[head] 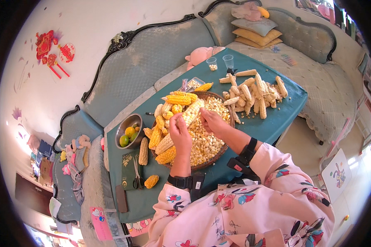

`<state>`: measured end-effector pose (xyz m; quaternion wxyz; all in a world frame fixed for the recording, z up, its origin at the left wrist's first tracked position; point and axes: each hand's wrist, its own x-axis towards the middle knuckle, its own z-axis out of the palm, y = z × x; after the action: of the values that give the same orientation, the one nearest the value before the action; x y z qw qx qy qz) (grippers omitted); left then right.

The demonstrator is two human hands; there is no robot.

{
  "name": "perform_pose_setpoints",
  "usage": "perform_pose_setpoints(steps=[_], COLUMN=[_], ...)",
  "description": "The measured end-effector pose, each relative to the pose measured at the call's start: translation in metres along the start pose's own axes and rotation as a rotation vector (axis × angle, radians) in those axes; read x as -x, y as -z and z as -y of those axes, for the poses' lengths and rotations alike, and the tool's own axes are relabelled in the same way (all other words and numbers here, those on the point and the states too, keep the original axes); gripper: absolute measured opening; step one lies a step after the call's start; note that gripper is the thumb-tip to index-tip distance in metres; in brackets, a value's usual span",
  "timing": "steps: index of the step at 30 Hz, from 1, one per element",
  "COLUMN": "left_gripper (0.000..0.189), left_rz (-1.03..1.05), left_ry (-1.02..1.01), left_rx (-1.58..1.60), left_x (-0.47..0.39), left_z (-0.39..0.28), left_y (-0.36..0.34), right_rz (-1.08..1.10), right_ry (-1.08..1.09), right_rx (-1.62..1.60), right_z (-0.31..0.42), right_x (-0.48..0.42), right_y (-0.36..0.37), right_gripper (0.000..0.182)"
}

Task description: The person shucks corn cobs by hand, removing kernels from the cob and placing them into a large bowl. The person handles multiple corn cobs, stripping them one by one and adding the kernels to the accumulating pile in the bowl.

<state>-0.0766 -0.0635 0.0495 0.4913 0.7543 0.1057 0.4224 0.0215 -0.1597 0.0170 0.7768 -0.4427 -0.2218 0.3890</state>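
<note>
My left hand [180,129] grips the near end of a pale yellow corn cob [192,113], held tilted above a round woven basket [215,163]. My right hand [212,121] is at the cob's far end with its fingers curled; whether kernels are between them is hidden. Loose corn kernels [204,145] fill the basket's right and near part. Yellow and pale unshelled cobs [156,138] are piled along its left side. Bare, stripped cobs [250,92] lie heaped on the table to the right of the basket.
On the green-covered table [145,112] stand a metal bowl of fruit [119,125], scissors [137,173] on a dark green box, a phone [121,198], a small cob [151,181], two plastic cups [212,64] and a small tray of kernels [195,83]. Sofas stand beyond the table.
</note>
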Motion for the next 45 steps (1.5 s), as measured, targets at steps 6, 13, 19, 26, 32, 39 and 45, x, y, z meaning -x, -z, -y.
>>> perform_pose_setpoints(steps=[6,13,19,26,32,39,45], left_gripper=[0.024,0.028,0.030,0.031,0.028,0.037,0.044], left_rz=[-0.138,-0.021,0.102,0.261,0.302,0.136,0.123], left_ry=[0.272,0.489,0.567,0.524,0.361,0.227,0.573], left_rx=[0.314,0.918,0.986,0.823,0.240,0.208,0.577], left_x=[-0.004,-0.009,-0.007,-0.004,-0.018,-0.027,-0.041], left_z=[0.024,0.054,0.055,0.051,0.029,0.067,0.056], left_y=[0.005,0.010,-0.005,-0.014,-0.016,-0.028,-0.025], right_rz=[-0.243,-0.392,-0.057,-0.232,-0.275,-0.398,-0.363], right_ry=[0.239,0.474,0.202,-0.016,0.181,0.309,0.343], right_rx=[-0.101,1.272,0.923,-0.105,-0.070,0.177,0.393], right_z=[0.066,0.100,0.057,0.002,0.002,-0.007,0.011], right_x=[0.021,0.035,0.023,0.000,0.004,0.009,-0.005], right_y=[0.023,0.110,0.059,0.037,0.023,0.007,0.002], right_gripper=[0.032,0.035,0.052,0.027,0.024,0.022,0.019])
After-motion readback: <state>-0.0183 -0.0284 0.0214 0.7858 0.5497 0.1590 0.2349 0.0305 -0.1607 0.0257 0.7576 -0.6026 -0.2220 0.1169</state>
